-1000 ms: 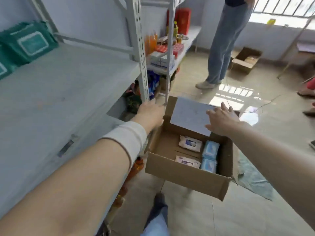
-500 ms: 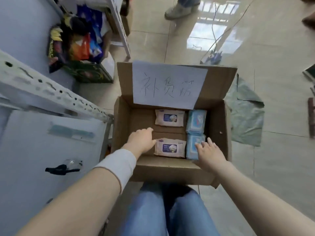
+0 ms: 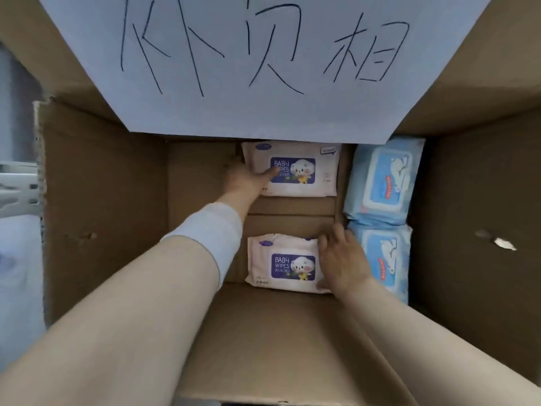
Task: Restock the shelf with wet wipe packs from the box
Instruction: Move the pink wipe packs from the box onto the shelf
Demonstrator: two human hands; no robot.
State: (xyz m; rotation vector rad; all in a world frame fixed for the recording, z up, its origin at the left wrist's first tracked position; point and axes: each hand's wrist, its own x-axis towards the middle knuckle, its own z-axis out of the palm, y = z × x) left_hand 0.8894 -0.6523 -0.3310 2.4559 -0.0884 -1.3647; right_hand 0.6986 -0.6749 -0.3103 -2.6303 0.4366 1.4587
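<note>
1. Where the head view looks straight down, an open brown cardboard box (image 3: 102, 200) fills nearly the whole frame, and every place below is given against that box.
2. On the box's far flap lies a white paper sheet (image 3: 263, 83) with large dark handwritten characters. Its lower edge overhangs the far end of the box's inside.
3. Four wet wipe packs lie flat on the box's floor, all in its right half. There is a far white pack with a purple "BABY WIPES" label (image 3: 304, 171) and a near white pack with the same label (image 3: 281, 263). Against the box's right wall, a far pale-blue pack (image 3: 383, 180) and a near pale-blue pack (image 3: 386, 259) lie end to end.
4. The left hand (image 3: 247, 183) reaches to the box's far end and holds the far white pack at its left end. The thumb lies across the top up to the label, and the other fingers are hidden at the pack's edge.
5. The right hand (image 3: 342, 259), toward the box's near right, grips the near white pack at its right end, just beside the near pale-blue pack. The fingers curl over the pack's far corner and the thumb sits at its near edge.
6. A white cuff (image 3: 210, 230) wraps the left forearm over the box's middle.
7. Outside the box's left wall shows a grey perforated metal shelf post (image 3: 17, 194).
</note>
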